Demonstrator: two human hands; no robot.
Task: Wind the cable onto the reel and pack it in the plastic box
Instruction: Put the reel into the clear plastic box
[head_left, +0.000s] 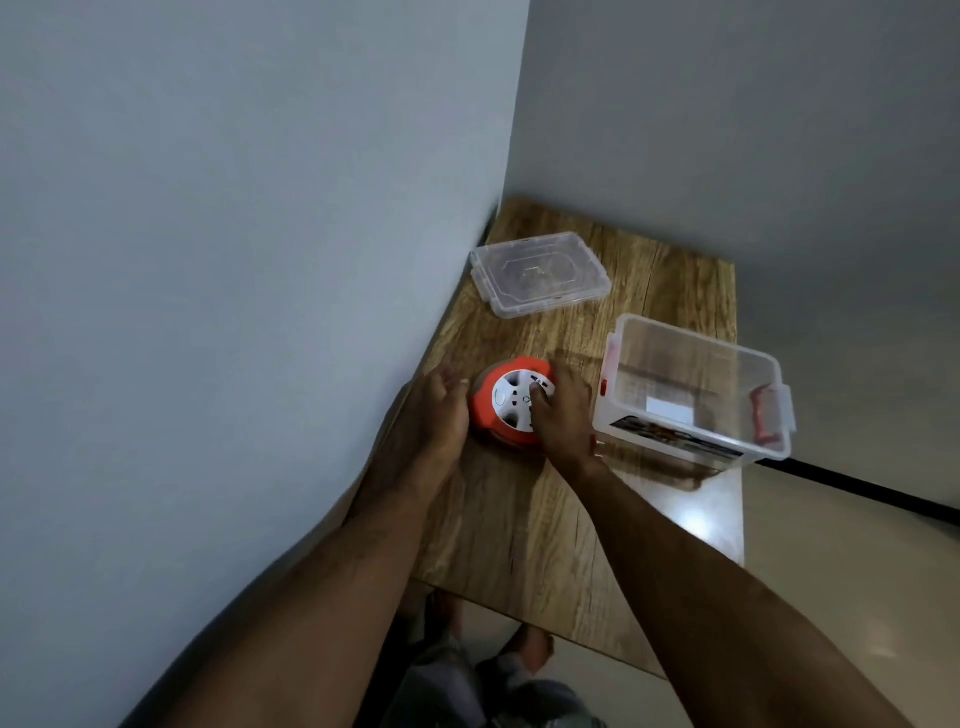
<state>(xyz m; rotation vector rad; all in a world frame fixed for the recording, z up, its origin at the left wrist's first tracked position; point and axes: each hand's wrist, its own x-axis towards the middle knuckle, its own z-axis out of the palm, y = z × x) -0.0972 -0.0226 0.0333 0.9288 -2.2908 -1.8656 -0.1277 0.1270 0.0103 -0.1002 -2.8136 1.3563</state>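
An orange cable reel (506, 402) with a white socket face lies flat on the wooden table (519, 519). My left hand (436, 415) rests against its left side, fingers curved around the rim. My right hand (561, 415) lies over its right side, fingers on the white face. No loose cable shows. The clear plastic box (691, 395) stands open just right of the reel, with red latches on its sides. Its clear lid (540, 273) lies apart at the far end of the table.
A grey wall (234, 260) runs close along the table's left edge, and another wall stands behind. The table's right edge drops to a light floor (831, 545). My feet show below the near edge.
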